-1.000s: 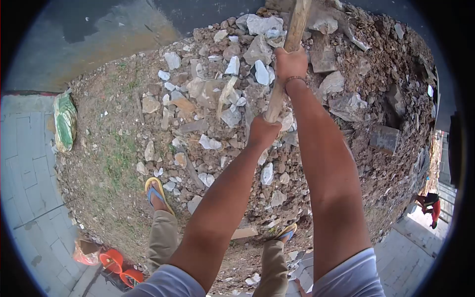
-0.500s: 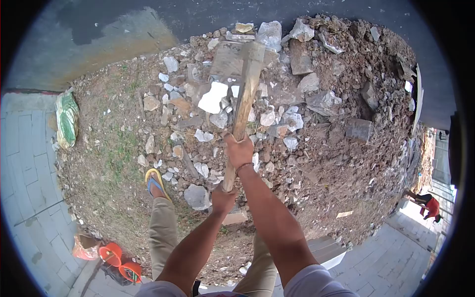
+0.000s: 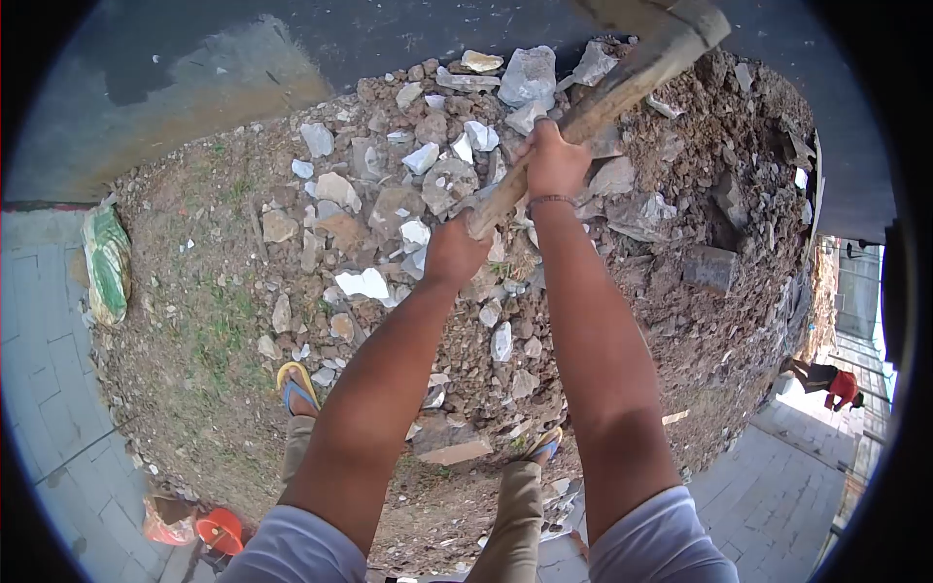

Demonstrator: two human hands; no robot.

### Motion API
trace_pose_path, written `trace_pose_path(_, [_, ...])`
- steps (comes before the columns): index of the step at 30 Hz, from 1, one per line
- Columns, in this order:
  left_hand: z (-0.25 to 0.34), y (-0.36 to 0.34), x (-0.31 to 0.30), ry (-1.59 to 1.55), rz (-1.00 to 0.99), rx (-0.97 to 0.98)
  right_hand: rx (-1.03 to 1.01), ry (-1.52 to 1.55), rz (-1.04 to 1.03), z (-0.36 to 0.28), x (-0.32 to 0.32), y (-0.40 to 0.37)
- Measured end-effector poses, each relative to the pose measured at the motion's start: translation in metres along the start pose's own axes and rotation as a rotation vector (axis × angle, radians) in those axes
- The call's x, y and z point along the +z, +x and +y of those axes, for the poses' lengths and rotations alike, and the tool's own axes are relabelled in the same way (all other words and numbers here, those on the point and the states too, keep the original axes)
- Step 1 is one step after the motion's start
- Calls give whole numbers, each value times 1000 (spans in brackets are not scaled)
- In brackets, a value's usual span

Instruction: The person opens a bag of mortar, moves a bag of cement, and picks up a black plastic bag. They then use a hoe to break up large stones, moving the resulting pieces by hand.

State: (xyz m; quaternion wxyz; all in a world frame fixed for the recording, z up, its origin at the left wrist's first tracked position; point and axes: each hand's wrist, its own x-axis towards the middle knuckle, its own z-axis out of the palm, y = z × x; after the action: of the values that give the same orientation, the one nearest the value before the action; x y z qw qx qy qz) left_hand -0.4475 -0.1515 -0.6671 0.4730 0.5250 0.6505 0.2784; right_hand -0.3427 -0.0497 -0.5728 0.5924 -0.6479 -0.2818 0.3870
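Two hands are wrapped around one long wooden handle (image 3: 583,112), and that is the centre of my view.

At the far left a green-and-white woven sack (image 3: 105,262) lies on the edge of the grey paving (image 3: 39,389); its print is too blurred for me to read. Near the bottom left sits an orange plastic thing (image 3: 219,530). A blue-and-yellow flip-flop (image 3: 296,387) stands on the dirt at the near foot of the rubble pile (image 3: 369,204), which is pale angular stone shards mixed with brown soil.

The left hand (image 3: 455,251) is closed in a fist round the handle's near end. The shaft is rough, pale and round, and slants up and to the right over the stones. The right hand (image 3: 554,160) grips it further up, fingers curled fully round, with a thin bracelet (image 3: 552,201) at the wrist. The tool head (image 3: 680,19) is raised at the top edge of the view, dull and dusty, and partly cut off.

To the right a dark rectangular brick (image 3: 709,267) lies bedded in the earth. At the far right edge a person in red (image 3: 841,387) bends over the paving.
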Motion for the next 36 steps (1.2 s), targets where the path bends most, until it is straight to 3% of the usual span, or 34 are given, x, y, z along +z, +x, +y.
trace_pose_path(1, [-25, -14, 0, -18, -84, -122, 155, -125, 43, 34, 7, 10])
trace_pose_path(2, [-42, -33, -4, -1, -103, -138, 232, -302, -59, 53, 12, 15])
trace_pose_path(3, [-49, -39, -13, -5, -98, -163, 123, -413, -23, 96, 19, 22])
trace_pose_path(5, [-60, -89, -13, -84, -127, -314, 120, -655, 3, 101, 20, -38])
trace_pose_path(6, [-65, -103, -18, -127, -140, -379, 59, -577, 10, 90, 15, -66])
trace_pose_path(7, [-71, -117, -13, -87, -65, -306, -57, -700, -75, 113, 1, -71])
trace_pose_path(9, [-66, -166, -8, -16, -17, -311, 242, -389, -89, 63, -17, -112])
trace_pose_path(11, [-57, -209, 1, -31, -59, -417, 430, -261, -86, 80, -49, -135])
trace_pose_path(13, [-47, -252, 10, -19, -90, -510, 464, -299, -143, 111, -88, -154])
trace_pose_path(15, [-30, -303, 15, 40, -83, -536, 636, -195, -218, 75, -118, -190])
trace_pose_path(19, [-36, -378, 19, 27, -97, -517, 592, -111, -222, 34, -161, -258])
trace_pose_path(22, [-41, -350, 8, 93, -190, -442, 445, -28, -133, 9, -157, -263])
trace_pose_path(24, [-34, -292, -11, 61, -162, -259, 364, 93, 16, -6, -124, -233])
trace_pose_path(27, [-46, -213, -54, 66, -233, -153, 338, -17, 153, 25, -84, -177])
trace_pose_path(29, [-59, -186, -94, 180, -473, -235, 342, -106, 218, 70, -59, -169])
trace_pose_path(31, [-82, -191, -136, 219, -531, -285, 667, -244, 306, 102, -29, -184])
trace_pose_path(34, [-114, -189, -209, 273, -713, -360, 756, -233, 290, 129, 24, -226])
trace_pose_path(36, [-120, -189, -248, 253, -656, -366, 808, -208, 269, 146, 51, -239])
